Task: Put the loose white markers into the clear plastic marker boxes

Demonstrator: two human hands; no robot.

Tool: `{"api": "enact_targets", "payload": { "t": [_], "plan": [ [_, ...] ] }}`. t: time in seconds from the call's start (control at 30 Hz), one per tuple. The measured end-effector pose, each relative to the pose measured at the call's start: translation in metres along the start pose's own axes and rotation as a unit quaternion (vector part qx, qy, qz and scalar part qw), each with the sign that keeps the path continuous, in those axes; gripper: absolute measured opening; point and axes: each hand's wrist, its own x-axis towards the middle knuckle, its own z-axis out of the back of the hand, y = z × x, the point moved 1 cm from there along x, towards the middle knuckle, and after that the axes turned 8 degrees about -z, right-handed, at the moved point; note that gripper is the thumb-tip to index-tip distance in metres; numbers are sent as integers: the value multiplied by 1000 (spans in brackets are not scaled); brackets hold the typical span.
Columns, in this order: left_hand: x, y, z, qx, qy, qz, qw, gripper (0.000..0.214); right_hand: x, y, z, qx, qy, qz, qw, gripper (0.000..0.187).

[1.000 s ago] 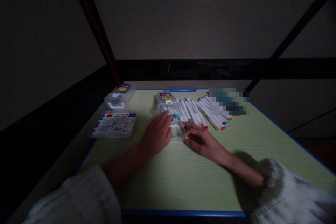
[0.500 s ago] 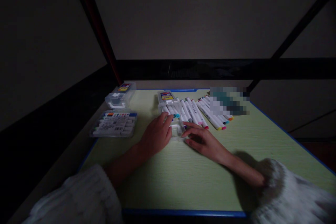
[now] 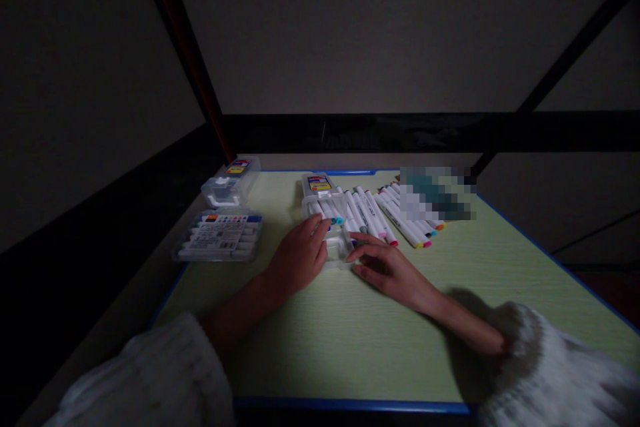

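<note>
A clear plastic marker case (image 3: 337, 251) lies in the middle of the table, its near section see-through and bare. White markers (image 3: 325, 209) with teal and blue ends lie in its far part. My left hand (image 3: 299, 252) grips the case's left side, fingers reaching over the marker ends. At the right wall, my right hand (image 3: 387, 269) has curved fingertips on the rim, the thumb lower and a little apart. The fingers hide parts of both sides.
Loose white markers (image 3: 370, 213) with coloured ends lie right of the case, beside a pixelated patch. At the left are a filled marker case (image 3: 220, 237) and another clear case (image 3: 231, 181). The light green table (image 3: 350, 340) has a blue edge.
</note>
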Motion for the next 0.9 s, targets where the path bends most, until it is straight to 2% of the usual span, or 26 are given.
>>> {"api": "enact_targets", "payload": {
  "t": [0.43,0.9],
  "plan": [
    [0,-1,-1,-19,3,11,1000,41,0,0,0,0,1,0,1000,14],
    [2,-3,1,18,16,-3,1000,37,0,3,2,-4,0,3,1000,13]
  ]
}}
